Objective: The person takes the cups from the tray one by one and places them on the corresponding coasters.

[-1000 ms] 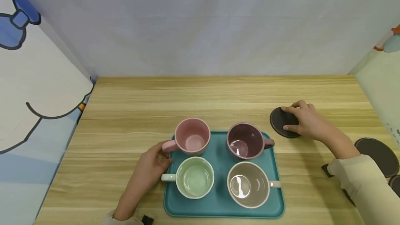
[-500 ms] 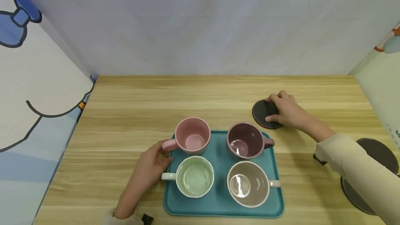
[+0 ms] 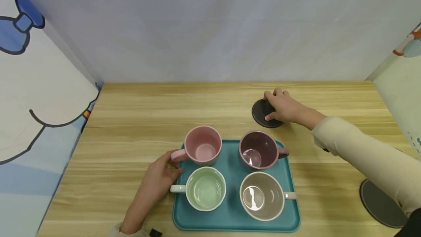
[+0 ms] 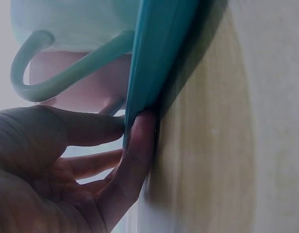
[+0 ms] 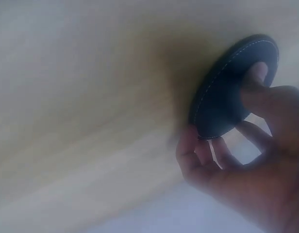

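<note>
A teal tray (image 3: 232,215) holds a pink mug (image 3: 203,145), a purple mug (image 3: 258,150), a pale green mug (image 3: 205,189) and a beige mug (image 3: 262,196), all upright. My left hand (image 3: 157,179) pinches the tray's left edge, beside the pink and green mugs' handles. In the left wrist view, the thumb and a finger lie on either side of the tray rim (image 4: 154,53). Beyond the purple mug, my right hand (image 3: 287,108) grips a round black coaster (image 3: 261,112) by its right side. White stitching runs along the coaster's edge in the right wrist view.
A larger dark round mat (image 3: 381,206) lies on the wooden table (image 3: 125,120) at the right, partly covered by the right sleeve (image 3: 365,153). A pale cloth wall (image 3: 230,28) rises behind the table, with cartoon-printed panels at both sides.
The right hand has carried the coaster leftward and farther back, from right of the purple mug to behind it. The left hand and the tray stay put.
</note>
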A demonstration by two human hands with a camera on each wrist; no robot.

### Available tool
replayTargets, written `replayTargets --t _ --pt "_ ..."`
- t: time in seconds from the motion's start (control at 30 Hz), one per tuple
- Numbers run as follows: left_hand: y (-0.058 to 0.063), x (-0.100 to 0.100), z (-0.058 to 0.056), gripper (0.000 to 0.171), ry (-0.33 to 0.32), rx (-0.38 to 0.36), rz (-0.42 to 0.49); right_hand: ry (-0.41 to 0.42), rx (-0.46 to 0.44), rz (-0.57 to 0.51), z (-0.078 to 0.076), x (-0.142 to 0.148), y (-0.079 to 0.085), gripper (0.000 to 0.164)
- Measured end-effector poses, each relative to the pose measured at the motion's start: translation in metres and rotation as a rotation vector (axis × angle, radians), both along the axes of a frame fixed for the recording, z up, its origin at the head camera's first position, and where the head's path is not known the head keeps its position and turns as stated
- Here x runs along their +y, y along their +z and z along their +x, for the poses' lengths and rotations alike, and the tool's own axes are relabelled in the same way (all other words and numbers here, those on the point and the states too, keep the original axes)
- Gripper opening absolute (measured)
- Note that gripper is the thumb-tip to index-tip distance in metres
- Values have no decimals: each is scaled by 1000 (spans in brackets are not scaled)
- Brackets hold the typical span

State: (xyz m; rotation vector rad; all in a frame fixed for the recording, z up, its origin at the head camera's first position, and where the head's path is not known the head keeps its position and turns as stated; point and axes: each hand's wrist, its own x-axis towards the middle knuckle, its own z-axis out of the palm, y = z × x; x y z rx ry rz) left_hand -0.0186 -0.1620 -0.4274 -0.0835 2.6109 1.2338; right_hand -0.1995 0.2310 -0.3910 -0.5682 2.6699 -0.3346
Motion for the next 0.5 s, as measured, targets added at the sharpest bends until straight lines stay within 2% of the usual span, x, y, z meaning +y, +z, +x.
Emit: replayTargets --t 0.27,0.5 --pt "0 1 -1 51 5 -7 10 71 -19 54 -20 -23 9 56" --pt "1 1 1 51 10 -12 17 104 -23 86 -37 -51 7 54"
